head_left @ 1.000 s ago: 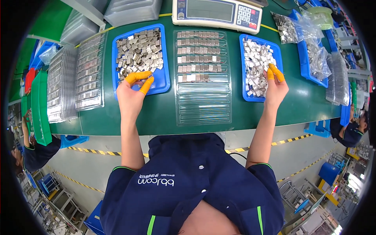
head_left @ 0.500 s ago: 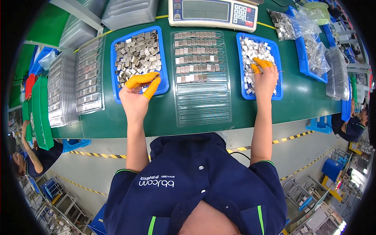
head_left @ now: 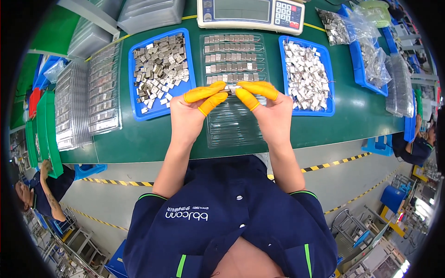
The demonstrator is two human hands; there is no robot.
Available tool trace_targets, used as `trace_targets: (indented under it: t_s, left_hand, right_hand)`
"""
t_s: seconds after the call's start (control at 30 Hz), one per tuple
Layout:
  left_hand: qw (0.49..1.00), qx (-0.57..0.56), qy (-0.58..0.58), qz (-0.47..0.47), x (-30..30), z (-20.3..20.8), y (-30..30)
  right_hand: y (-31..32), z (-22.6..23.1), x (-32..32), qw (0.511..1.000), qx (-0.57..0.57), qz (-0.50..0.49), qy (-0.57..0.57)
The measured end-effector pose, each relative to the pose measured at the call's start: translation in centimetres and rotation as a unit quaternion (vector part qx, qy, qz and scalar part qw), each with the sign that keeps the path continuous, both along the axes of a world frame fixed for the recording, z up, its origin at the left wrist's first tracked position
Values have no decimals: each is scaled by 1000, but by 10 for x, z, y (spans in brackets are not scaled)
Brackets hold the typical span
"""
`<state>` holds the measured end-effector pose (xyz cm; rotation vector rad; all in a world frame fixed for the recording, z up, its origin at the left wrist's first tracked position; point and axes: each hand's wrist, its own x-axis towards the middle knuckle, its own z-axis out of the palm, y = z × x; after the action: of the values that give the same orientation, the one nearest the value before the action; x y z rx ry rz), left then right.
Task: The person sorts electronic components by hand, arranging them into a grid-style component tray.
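My left hand [head_left: 191, 111] and my right hand [head_left: 271, 111] meet over the clear blister tray [head_left: 238, 132], yellow finger cots on their thumbs and fingers. Both pinch at a small silver metal connector piece [head_left: 231, 87] between the fingertips; the fingers partly cover it, so I cannot tell whether it is one part or two being joined. Rows of silver connectors [head_left: 232, 57] fill the far part of the blister tray. To the left lies a blue bin [head_left: 133, 99] of loose metal connector shells [head_left: 162, 60]. The blue bin [head_left: 332, 78] on the right holds whitish connector pieces [head_left: 306, 76].
A weighing scale [head_left: 250, 11] stands behind the blister tray. Stacked clear trays [head_left: 72, 106] line the left side. At the right are a blue bin with bagged parts [head_left: 373, 67] and more stacked trays [head_left: 399, 85]. Another person [head_left: 51, 194] works at the far left.
Both hands have left the two blue bins and come together over the blister tray, now pinching a small metal piece between them. The left person's arm has lowered.
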<state>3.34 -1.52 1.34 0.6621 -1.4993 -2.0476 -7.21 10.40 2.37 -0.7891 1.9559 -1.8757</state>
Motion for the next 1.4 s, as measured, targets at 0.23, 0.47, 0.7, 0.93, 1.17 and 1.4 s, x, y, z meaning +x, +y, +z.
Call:
trace_targets:
  t_s: [0.23,0.47,0.7,0.93,1.17,1.4]
  left_hand:
    - [999,-20,-30,18,8,-4,-3]
    - [1000,-10,-25,6,7,-7,-3]
    - [991,-105,-82,-30,14,-1,-3]
    - [982,-98,-49,-156,31,19,-6]
    - [975,-86,-39,-202,39,24,2]
    - [967,18,-10,-255,44,17,-5]
  right_hand:
    - [0,-7,0,994,19,16,-104]
    - [-1,-4,3,981,7,51,-186]
    - [10,-3,-2,992,85,87,23]
    - [27,-9,-7,937,-3,242,-250]
    - [32,-4,5,895,-13,281,-346]
    - [33,1,9,901,35,279,-330]
